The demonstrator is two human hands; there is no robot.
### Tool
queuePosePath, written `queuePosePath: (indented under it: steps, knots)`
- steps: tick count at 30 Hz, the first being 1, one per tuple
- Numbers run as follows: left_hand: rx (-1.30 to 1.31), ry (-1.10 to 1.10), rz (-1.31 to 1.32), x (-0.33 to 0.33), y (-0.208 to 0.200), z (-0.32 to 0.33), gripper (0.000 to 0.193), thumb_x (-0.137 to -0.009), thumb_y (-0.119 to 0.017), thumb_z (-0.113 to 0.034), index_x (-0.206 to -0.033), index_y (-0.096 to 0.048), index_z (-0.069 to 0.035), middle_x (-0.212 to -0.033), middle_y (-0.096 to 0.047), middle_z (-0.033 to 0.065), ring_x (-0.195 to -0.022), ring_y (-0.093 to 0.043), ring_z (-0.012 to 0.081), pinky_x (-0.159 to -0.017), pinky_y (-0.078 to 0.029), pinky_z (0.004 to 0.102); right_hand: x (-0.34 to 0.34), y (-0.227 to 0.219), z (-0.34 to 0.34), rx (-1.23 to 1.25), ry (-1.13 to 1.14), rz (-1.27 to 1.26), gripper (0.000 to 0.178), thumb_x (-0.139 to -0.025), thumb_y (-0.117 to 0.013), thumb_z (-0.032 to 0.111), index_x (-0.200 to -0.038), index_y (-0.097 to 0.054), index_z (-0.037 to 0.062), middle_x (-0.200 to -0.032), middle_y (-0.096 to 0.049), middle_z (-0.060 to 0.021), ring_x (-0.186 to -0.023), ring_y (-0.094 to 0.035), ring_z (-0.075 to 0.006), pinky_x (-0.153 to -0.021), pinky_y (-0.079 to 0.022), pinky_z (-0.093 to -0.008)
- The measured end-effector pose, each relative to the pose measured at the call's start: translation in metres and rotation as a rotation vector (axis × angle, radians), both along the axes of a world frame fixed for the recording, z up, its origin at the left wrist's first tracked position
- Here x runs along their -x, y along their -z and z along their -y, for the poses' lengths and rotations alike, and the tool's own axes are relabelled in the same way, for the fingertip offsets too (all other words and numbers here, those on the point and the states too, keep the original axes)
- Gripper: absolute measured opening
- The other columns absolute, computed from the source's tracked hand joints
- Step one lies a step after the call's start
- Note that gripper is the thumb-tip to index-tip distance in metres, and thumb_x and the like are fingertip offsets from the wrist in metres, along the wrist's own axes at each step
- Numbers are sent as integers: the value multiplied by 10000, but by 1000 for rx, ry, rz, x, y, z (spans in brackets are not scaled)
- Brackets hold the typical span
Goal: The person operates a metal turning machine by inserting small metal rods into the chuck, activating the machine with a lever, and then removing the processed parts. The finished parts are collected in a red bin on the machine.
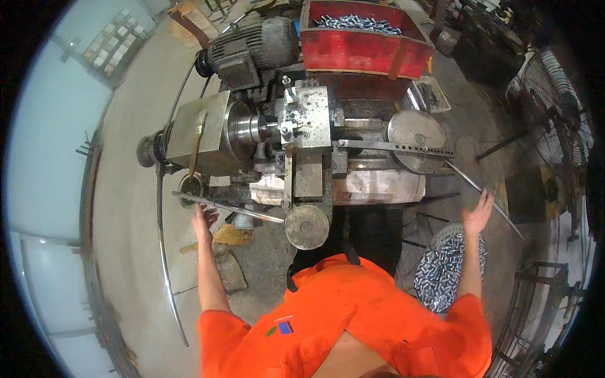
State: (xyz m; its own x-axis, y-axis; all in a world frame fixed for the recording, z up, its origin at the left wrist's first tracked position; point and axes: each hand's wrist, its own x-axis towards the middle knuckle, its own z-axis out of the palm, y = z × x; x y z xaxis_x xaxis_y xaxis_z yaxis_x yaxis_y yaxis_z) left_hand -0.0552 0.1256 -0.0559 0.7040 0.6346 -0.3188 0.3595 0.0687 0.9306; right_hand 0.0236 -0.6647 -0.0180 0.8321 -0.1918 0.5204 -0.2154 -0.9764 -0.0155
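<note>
A small metal lathe stands in front of me, its round spindle chuck (244, 129) facing a block-shaped tool post (309, 116). My left hand (204, 223) is just below the outer end of a long steel lever (233, 210), which runs to a round disc (307, 227) at the lathe's front. Its fingers are apart, and contact with the lever is hard to tell. On the right, my right hand (478, 215) has its fingers stretched out against a slanting steel rod (466, 178). That rod comes off a larger round plate (416, 140) crossed by a bar with holes (403, 148).
A red bin (359, 50) of small metal parts stands behind the lathe, beside an electric motor (258, 50). A basket (449, 268) full of similar parts is below my right arm. A fan (548, 107) stands at the right; a straw brush (232, 235) lies near my left hand.
</note>
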Motion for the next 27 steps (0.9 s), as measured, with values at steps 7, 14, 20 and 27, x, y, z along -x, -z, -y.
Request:
queuePosePath:
  steps: [7, 14, 20, 27]
  knots:
    - [-1218, 741, -596, -4, 65, 22, 513, -848, -526, -489, -998, -569, -1, -862, -645, 201, -739, -640, 338, -652, -501, 445, 80, 62, -70, -587, -161, -284, 677, -568, -630, 102, -1222, -503, -17, -1162, -556, -238, -1074, -534, -380, -924, -428, -384]
    - [-1014, 47, -558, -16, 170, 75, 603, -768, -500, -654, -828, -575, -59, -760, -636, 154, -719, -642, 351, -610, -506, 478, 86, 63, -96, -649, -212, -483, 458, -572, -623, 121, -1021, -658, 36, -930, -647, -208, -866, -622, -358, -785, -502, -385]
    - [-1034, 656, -756, -4, 98, 36, 518, -817, -548, -518, -1033, -559, -47, -1001, -627, 212, -943, -607, 368, -787, -485, 471, 67, 43, -100, -690, -270, -536, 451, -572, -628, 117, -1013, -657, 25, -934, -653, -192, -860, -626, -347, -788, -501, -385]
    - [-924, 445, -580, 17, 113, 44, 478, -808, -586, -382, -1112, -507, -22, -928, -639, 230, -896, -623, 368, -760, -490, 457, -30, -72, -160, -520, -522, -306, 345, -627, -603, 83, -962, -670, 40, -887, -659, -169, -814, -640, -318, -751, -504, -368]
